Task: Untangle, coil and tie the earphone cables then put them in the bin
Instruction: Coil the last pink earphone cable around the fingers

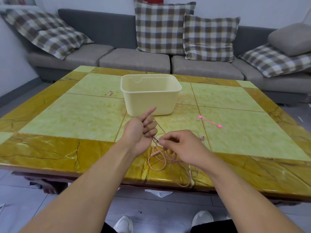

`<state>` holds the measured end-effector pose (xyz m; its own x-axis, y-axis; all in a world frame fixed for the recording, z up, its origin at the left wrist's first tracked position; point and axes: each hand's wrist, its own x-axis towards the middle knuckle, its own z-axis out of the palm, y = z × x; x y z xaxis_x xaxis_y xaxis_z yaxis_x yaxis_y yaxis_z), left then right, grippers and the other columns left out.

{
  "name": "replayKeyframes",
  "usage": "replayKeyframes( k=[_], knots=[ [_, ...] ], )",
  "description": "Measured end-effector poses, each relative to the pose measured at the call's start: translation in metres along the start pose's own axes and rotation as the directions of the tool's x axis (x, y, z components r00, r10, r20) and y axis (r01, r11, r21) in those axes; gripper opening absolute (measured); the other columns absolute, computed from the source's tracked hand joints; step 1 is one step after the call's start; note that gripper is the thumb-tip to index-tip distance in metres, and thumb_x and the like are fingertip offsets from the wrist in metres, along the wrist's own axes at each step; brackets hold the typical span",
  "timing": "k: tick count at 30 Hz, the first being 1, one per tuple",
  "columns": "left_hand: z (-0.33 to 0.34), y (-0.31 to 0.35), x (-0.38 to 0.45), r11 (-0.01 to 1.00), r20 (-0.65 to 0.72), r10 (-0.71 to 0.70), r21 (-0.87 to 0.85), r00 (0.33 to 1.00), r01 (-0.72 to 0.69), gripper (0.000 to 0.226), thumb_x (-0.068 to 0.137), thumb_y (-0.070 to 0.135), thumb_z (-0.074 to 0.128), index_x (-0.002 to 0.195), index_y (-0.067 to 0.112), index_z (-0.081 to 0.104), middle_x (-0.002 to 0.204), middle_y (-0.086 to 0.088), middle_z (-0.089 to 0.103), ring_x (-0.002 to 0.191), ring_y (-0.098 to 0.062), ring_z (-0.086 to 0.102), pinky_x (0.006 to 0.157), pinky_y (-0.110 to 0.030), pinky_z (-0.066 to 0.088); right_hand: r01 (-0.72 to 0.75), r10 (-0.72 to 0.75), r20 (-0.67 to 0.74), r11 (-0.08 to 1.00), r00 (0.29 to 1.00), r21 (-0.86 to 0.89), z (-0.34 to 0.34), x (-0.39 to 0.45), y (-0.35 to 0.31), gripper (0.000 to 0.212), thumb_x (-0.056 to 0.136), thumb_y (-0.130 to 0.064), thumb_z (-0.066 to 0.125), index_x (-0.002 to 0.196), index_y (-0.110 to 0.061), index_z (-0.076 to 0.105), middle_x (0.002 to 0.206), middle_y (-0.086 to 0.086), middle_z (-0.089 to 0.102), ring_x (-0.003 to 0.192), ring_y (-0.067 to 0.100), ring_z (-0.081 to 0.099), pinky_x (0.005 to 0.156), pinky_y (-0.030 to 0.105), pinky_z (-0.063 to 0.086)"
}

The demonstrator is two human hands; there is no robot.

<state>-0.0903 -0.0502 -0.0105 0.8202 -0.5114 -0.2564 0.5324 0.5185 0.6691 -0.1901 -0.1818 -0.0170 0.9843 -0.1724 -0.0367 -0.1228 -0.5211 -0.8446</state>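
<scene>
Near the yellow tiled counter's [84,105] front edge, your left hand [140,132] is gripping the thin pink earphone cable [158,158]; your right hand [183,145] is pinching it, behind which a cream plastic bin [149,98] is sitting.

Pale pink earphone cable [157,163] loops at lower centre. A cream-yellow bin [151,98] sits mid-frame, with a bright pink cable tie [210,121] to its right. The table [84,111] shows light green tiles, veined amber border. Along the top: a grey sofa [134,59] with brown-and-white checked cushions [161,27].
</scene>
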Motion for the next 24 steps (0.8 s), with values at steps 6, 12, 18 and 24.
replayKeyframes(
  k=[6,12,18,24],
  knots=[
    [-0.002,0.020,-0.017,0.987,0.245,-0.149,-0.025,0.958,0.160,0.023,0.098,0.025,0.052,0.108,0.012,0.067,0.058,0.009,0.010,0.047,-0.008,0.006,0.044,-0.022,0.006,0.034,0.030,-0.268,0.973,0.963,0.230,-0.030,0.006,0.018,0.022,0.103,-0.014,0.058,0.104,-0.029,0.073,0.069,-0.005,0.064,0.057,0.012,0.052,0.055,0.022,0.046],
    [0.001,0.006,-0.032,0.805,0.483,-0.594,0.361,0.644,0.471,0.031,0.098,0.031,0.054,0.070,0.020,0.053,0.052,0.010,0.013,0.043,-0.008,0.010,0.040,-0.022,0.008,0.060,0.104,-0.417,0.931,0.903,0.361,-0.032,0.018,0.022,0.023,0.102,-0.011,0.057,0.102,-0.023,0.076,0.070,-0.003,0.062,0.050,0.009,0.048,0.051,0.017,0.041],
    [0.005,0.000,-0.032,0.750,0.657,-0.612,0.304,0.440,0.587,0.046,0.107,0.027,0.039,0.139,-0.001,0.054,0.051,0.007,0.018,0.043,-0.007,0.014,0.040,-0.021,0.009,-0.083,0.082,0.016,0.996,0.997,0.045,-0.009,0.015,0.025,0.016,0.096,-0.015,0.061,0.087,-0.019,0.074,0.079,0.005,0.075,0.067,0.018,0.062,0.064,0.035,0.048],
    [-0.004,0.007,-0.013,0.981,0.197,-0.023,0.193,0.980,-0.016,0.042,0.104,0.007,0.036,0.145,0.004,0.047,0.064,0.002,0.057,0.045,-0.007,0.037,0.045,-0.020,0.025,-0.119,0.089,0.330,0.990,0.940,0.073,-0.011,0.004,0.018,0.004,0.105,-0.013,0.052,0.106,-0.012,0.056,0.071,0.004,0.067,0.048,0.008,0.046,0.050,0.024,0.033]
  ],
)
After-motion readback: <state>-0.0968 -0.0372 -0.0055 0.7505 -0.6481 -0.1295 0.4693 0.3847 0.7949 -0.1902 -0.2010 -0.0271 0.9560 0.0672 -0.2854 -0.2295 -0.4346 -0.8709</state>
